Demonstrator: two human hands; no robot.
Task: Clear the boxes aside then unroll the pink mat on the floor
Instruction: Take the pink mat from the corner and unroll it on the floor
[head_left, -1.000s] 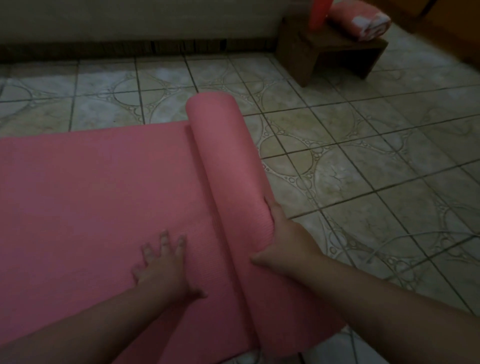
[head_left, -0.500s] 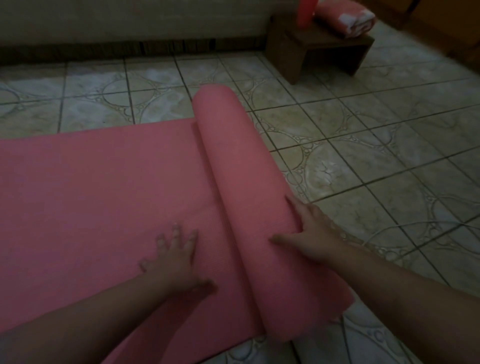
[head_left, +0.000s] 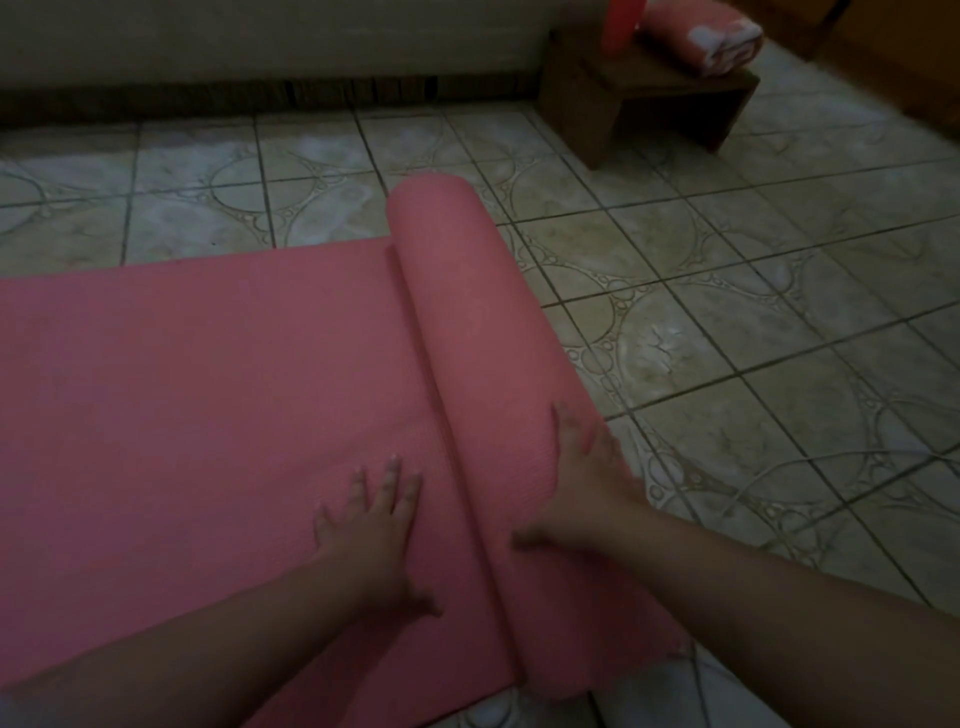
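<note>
Dim tiled floor (head_left: 727, 291), pink mat (head_left: 208, 389) cropped left

Mat (head_left: 182, 395) flat on tiled floor (head_left: 727, 322) at left, its roll (head_left: 467, 312) along the right edge; stool (head_left: 649, 98) behind at far right, near the wall (head_left: 260, 36).

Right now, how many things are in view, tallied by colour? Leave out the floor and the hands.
Pink: 2, the pink mat and a folded pink-and-white cloth
Red: 1, an upright red object, cut off by the frame
Brown: 1, a low wooden stool
Total: 4
</note>
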